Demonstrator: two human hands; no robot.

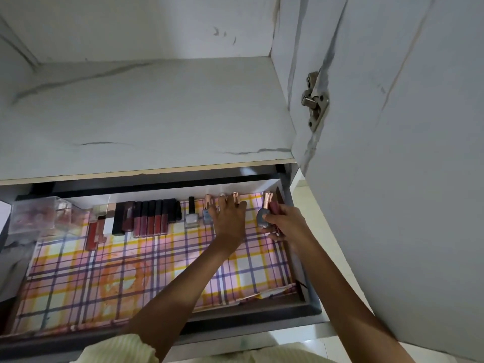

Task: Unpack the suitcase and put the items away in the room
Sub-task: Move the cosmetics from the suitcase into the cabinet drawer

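Grey rounded bottle [262,219] with tapered rose-gold cap [266,200] gripped in right hand [285,223]

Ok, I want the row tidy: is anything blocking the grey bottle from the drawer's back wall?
Nothing visible: the liner behind the grey bottle is bare, and the left hand is off to its left.
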